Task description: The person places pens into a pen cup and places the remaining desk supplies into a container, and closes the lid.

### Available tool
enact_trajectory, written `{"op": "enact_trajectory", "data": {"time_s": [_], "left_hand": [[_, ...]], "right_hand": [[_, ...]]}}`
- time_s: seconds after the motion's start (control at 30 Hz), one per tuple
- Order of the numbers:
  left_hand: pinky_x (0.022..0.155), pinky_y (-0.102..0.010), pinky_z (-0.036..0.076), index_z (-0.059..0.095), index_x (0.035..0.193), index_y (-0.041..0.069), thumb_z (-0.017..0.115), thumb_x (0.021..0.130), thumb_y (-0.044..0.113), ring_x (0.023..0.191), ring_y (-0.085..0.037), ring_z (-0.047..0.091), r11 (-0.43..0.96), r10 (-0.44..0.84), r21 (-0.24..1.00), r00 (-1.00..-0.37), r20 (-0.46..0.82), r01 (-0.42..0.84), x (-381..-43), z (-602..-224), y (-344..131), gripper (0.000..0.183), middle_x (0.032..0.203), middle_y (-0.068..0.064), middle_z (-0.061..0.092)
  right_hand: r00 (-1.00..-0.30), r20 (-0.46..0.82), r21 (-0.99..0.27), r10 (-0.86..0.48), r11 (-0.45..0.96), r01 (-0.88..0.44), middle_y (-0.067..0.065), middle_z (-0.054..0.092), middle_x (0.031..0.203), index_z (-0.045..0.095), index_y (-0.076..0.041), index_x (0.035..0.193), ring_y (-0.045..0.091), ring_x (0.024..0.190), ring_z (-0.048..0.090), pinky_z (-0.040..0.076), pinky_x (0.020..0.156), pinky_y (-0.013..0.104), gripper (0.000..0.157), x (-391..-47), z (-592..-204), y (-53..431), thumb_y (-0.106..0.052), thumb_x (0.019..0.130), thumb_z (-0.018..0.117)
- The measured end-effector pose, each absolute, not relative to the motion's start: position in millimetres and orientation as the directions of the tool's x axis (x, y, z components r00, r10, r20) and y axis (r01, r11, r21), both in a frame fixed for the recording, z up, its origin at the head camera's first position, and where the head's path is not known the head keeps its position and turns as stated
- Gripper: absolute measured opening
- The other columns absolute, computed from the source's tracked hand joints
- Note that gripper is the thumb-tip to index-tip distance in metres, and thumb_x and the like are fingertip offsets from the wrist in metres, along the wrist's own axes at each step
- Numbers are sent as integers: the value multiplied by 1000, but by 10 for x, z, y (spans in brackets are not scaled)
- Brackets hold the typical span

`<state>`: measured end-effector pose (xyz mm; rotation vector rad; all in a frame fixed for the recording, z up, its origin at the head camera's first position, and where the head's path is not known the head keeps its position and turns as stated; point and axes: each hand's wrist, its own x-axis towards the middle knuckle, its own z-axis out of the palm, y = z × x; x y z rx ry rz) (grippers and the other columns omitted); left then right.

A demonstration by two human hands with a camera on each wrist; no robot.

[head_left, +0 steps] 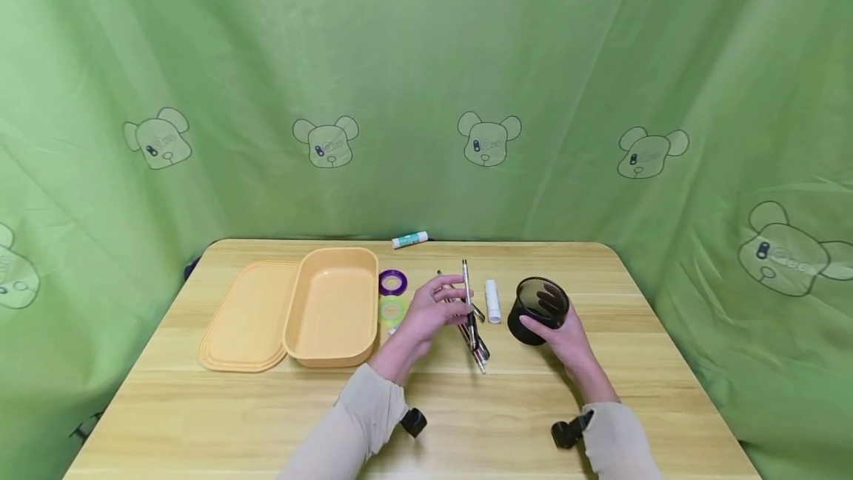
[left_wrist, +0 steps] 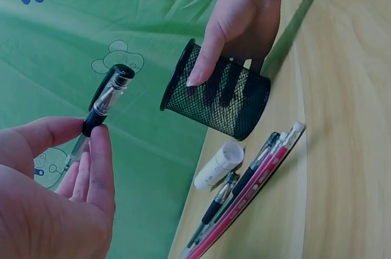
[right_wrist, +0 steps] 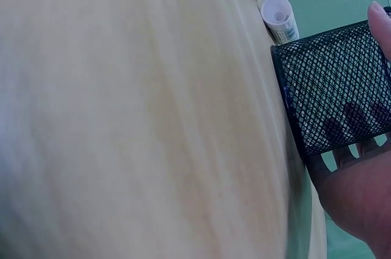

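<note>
My left hand (head_left: 426, 313) pinches a pen (left_wrist: 101, 103) with a black cap and clear barrel between thumb and fingers, holding it raised and nearly upright. My right hand (head_left: 568, 337) grips a black mesh pen holder (head_left: 522, 323) round its side, the thumb on the near side and the fingers behind. The holder's mouth faces up in the head view. Between the hands lies a small pile of pens and pink-and-white pencils (left_wrist: 253, 182) on the table. A white glue stick (head_left: 492, 302) lies between that pile and the holder.
Left of the hands stands an open orange box (head_left: 333, 310), its lid (head_left: 246, 317) lying beside it. A purple tape roll (head_left: 403, 284) and a green tape roll (head_left: 383, 310) lie near its right side. Another glue stick (head_left: 409, 240) lies at the table's back edge, before a green curtain (head_left: 413, 58).
</note>
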<state>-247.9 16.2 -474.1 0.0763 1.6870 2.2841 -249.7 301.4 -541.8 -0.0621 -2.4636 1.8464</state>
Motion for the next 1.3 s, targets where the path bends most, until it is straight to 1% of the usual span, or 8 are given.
{"op": "enact_trajectory", "data": {"time_s": [0.13, 0.3, 0.5, 0.63, 0.87, 1.1, 1.2, 1.3], "left_hand": [[89, -34, 63, 57, 141, 3, 75, 86, -7, 91, -17, 73, -289, 286, 934, -950, -124, -209, -2477, -4754, 178, 59, 131, -21, 68], [94, -35, 62, 56, 140, 3, 75, 88, -4, 97, -19, 72, -315, 292, 927, -950, -110, -204, -2480, -4776, 207, 55, 133, -23, 65], [98, -36, 60, 57, 138, 3, 71, 92, -4, 98, -17, 70, -328, 300, 924, -949, -95, -196, -2481, -4780, 241, 49, 127, -17, 67], [96, -38, 61, 55, 140, 5, 66, 95, -3, 99, -17, 65, -329, 331, 921, -939, -91, -206, -2470, -4762, 276, 48, 134, -20, 62], [90, -37, 62, 45, 149, 12, 66, 96, -2, 95, -17, 66, -331, 325, 925, -943, -76, -189, -2452, -4739, 347, 59, 131, -17, 63], [85, -32, 61, 62, 136, 16, 70, 94, 1, 84, -13, 67, -265, 306, 956, -951, -45, -130, -2449, -4734, 369, 45, 122, -15, 69], [86, -32, 60, 67, 130, 17, 69, 95, 2, 87, -14, 69, -240, 299, 967, -954, -15, -91, -2452, -4741, 362, 38, 118, -13, 71], [88, -33, 60, 69, 128, 14, 69, 96, 3, 96, -20, 70, -233, 292, 972, -956, 28, -43, -2460, -4744, 363, 33, 125, -9, 69]], "right_hand": [[-997, 25, -960, 67, 281, -5, 21, 37, 164, 23, -13, 164, 37, 152, 33, 24, 128, 53, 97, -2490, -5409, 3013, -17, 89, 84], [-998, 29, -961, 61, 276, -12, 22, 36, 164, 22, -13, 164, 37, 153, 32, 24, 128, 53, 97, -2488, -5405, 3007, -18, 90, 83], [-998, 37, -961, 60, 277, -19, 21, 36, 164, 23, -13, 164, 37, 153, 33, 24, 128, 53, 96, -2491, -5419, 3011, -17, 90, 83], [-997, 38, -958, 64, 287, -18, 21, 37, 164, 23, -14, 164, 36, 152, 34, 24, 128, 53, 96, -2491, -5425, 3017, -18, 89, 83], [-997, 41, -958, 63, 285, -21, 21, 38, 163, 24, -14, 164, 36, 152, 35, 25, 128, 52, 96, -2492, -5425, 3016, -18, 89, 84], [-997, 43, -958, 63, 287, -23, 21, 38, 163, 24, -14, 164, 36, 151, 36, 25, 128, 53, 95, -2490, -5432, 3015, -18, 89, 83], [-997, 40, -959, 59, 283, -22, 21, 38, 163, 24, -14, 164, 36, 152, 35, 25, 128, 53, 95, -2488, -5431, 3016, -18, 90, 83], [-998, 36, -961, 56, 275, -19, 21, 37, 164, 24, -15, 164, 36, 152, 33, 25, 128, 53, 95, -2486, -5429, 3021, -18, 90, 83]]}}
